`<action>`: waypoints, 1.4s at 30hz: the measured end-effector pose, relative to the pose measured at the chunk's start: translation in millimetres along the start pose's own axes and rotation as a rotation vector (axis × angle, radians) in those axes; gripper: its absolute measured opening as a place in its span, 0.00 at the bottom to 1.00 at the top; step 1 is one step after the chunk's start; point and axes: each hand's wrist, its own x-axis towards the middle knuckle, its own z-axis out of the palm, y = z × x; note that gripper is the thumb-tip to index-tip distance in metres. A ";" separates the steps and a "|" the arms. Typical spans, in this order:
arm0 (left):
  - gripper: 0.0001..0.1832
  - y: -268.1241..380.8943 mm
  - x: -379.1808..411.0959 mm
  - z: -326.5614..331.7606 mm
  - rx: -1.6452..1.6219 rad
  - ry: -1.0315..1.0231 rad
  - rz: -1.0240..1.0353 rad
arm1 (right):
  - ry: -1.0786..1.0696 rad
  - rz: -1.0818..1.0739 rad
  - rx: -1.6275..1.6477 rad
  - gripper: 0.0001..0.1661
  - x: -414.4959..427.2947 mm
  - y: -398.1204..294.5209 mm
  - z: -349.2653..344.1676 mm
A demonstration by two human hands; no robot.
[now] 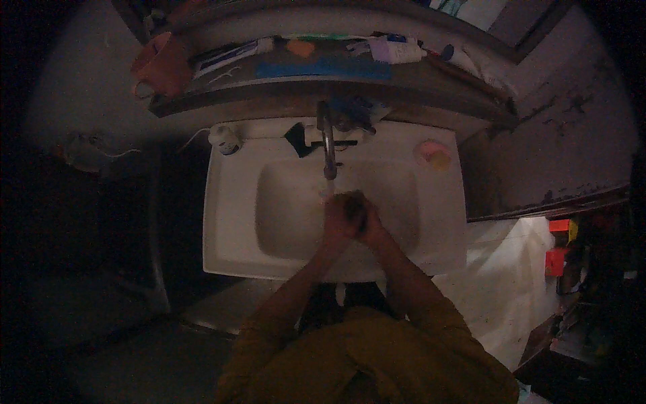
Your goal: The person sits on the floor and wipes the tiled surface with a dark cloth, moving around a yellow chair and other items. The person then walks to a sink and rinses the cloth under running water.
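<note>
Both my hands are together over the basin of a white sink [232, 202], just in front of the chrome tap [329, 146]. My left hand [339, 218] and my right hand [371, 219] close around a dark object [356, 208], too dim and blurred to name. What looks like a stream of water [330, 188] falls from the spout close to the fingers. Since the arms come in from below and the hands overlap, the single fingers cannot be told apart.
Behind the sink, a shelf [323, 91] bears tubes, a blue strip [323, 69] and an orange-pink mug [162, 65]. A pink and yellow item [434, 154] lies on the sink's right back corner, a small white container [224, 140] on its left. A dark cloth or pad [298, 140] is beside the tap.
</note>
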 end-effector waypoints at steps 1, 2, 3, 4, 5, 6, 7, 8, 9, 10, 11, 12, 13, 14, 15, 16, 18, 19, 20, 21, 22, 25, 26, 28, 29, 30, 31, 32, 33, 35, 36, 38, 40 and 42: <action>0.16 18.2 3.0 3.8 0.205 -0.003 0.223 | -0.112 -0.064 0.036 0.25 12.2 -6.4 -24.9; 0.16 32.2 3.3 5.9 0.427 0.005 0.430 | -0.226 -0.103 0.080 0.26 15.3 -9.9 -37.6; 0.16 30.2 6.4 2.2 0.464 0.017 0.289 | -0.143 -0.120 0.005 0.25 21.3 -5.3 -33.1; 0.16 28.2 6.7 0.3 0.493 0.023 0.137 | -0.046 -0.134 -0.066 0.24 21.6 2.6 -26.1; 0.16 26.1 7.8 -0.3 0.518 0.027 -0.013 | 0.054 -0.151 -0.138 0.22 21.5 9.6 -19.2; 0.16 21.1 9.8 -1.8 0.416 0.025 -0.129 | 0.144 -0.160 -0.214 0.21 20.3 15.6 -5.2; 0.16 6.8 12.8 -2.2 0.316 0.027 -0.242 | 0.230 -0.167 -0.290 0.20 19.0 19.8 7.8; 0.16 -8.8 21.1 -2.1 0.209 0.025 -0.351 | 0.319 -0.180 -0.368 0.19 18.4 16.3 17.9; 0.17 -32.2 27.9 -5.8 0.393 -0.108 -0.218 | 0.395 -0.261 -0.715 0.15 17.3 12.3 23.4; 0.17 -61.6 34.6 -15.5 0.580 -0.238 -0.078 | 0.460 -0.346 -1.060 0.12 19.3 11.3 28.8; 0.17 -77.7 34.7 -21.9 0.762 -0.372 0.058 | 0.525 -0.422 -1.406 0.10 18.0 10.4 30.1; 0.17 -78.8 31.7 -28.3 0.646 -0.306 -0.031 | 0.441 -0.412 -1.308 0.10 12.7 5.8 33.6; 0.17 -70.1 31.2 -31.3 0.521 -0.238 -0.118 | 0.365 -0.402 -1.216 0.09 1.2 -7.9 38.0; 0.17 -61.7 30.0 -37.0 0.470 -0.192 -0.194 | 0.285 -0.390 -1.121 0.09 -8.1 -17.1 40.9; 0.17 -47.0 30.6 -45.2 0.419 -0.135 -0.261 | 0.261 -0.463 -0.973 0.08 -14.5 -21.9 44.1; 0.17 -28.9 30.7 -54.7 0.438 -0.106 -0.320 | 0.247 -0.505 -0.880 0.09 -18.4 -29.1 40.7; 0.17 4.6 31.1 -71.9 0.530 -0.116 -0.301 | 0.307 -0.414 -0.891 0.11 -16.2 -43.5 6.3; 0.17 20.2 32.0 -74.4 0.592 -0.163 -0.216 | 0.367 -0.306 -0.954 0.12 -11.4 -53.4 -26.3; 0.16 31.4 33.6 -69.5 0.642 -0.212 -0.121 | 0.424 -0.191 -0.998 0.12 -7.4 -64.1 -64.2; 0.16 31.5 36.2 -57.5 0.534 -0.248 -0.129 | 0.398 -0.088 -0.940 0.14 -6.5 -68.3 -95.8; 0.16 28.1 35.0 -40.9 0.431 -0.276 -0.139 | 0.358 -0.010 -0.848 0.15 -5.7 -65.5 -118.3; 0.15 -9.0 -4.1 -38.1 0.635 -0.308 0.207 | 0.227 0.121 -0.510 0.21 9.6 7.9 -55.6; 0.15 -11.0 -18.7 -36.0 0.748 -0.328 0.421 | 0.229 0.038 -0.594 0.23 7.6 13.2 -41.2; 0.15 -11.2 -39.9 -41.0 0.628 -0.442 0.365 | 0.215 -0.146 -0.862 0.25 2.3 8.9 -26.2; 0.15 -12.7 -46.8 -45.9 0.569 -0.496 0.338 | 0.179 -0.191 -0.892 0.25 -4.1 1.9 -24.3; 0.16 -12.9 -55.1 -52.5 0.592 -0.619 0.213 | 0.149 -0.228 -0.919 0.25 -8.9 -3.2 -22.5; 0.17 -15.6 -61.4 -64.3 0.619 -0.733 0.083 | 0.106 -0.215 -0.799 0.24 -18.8 -10.6 -18.6; 0.18 -19.2 -64.8 -74.6 0.643 -0.845 -0.051 | 0.064 -0.201 -0.678 0.23 -23.9 -13.9 -13.7; 0.19 -14.5 -59.2 -79.4 0.606 -0.819 -0.094 | 0.120 -0.244 -0.704 0.23 -27.9 -17.7 -14.1; 0.22 -13.7 -42.8 -77.0 0.460 -0.708 -0.118 | 0.236 -0.332 -0.755 0.24 -36.2 -23.3 -16.2; 0.24 -21.9 -38.6 -77.9 0.364 -0.613 -0.105 | 0.197 -0.340 -0.656 0.23 -38.9 -20.1 1.0; 0.27 -55.9 -30.5 -59.7 -0.012 -0.376 -0.129 | 0.115 -0.351 -0.461 0.23 -50.1 -15.6 58.8; 0.30 -39.0 -5.6 -29.1 -0.529 -0.321 -0.463 | 0.098 -0.375 -0.603 0.25 -51.4 -20.7 66.0; 0.33 -26.1 6.2 -18.9 -0.798 -0.368 -0.713 | 0.160 -0.393 -0.825 0.26 -60.7 -28.3 79.7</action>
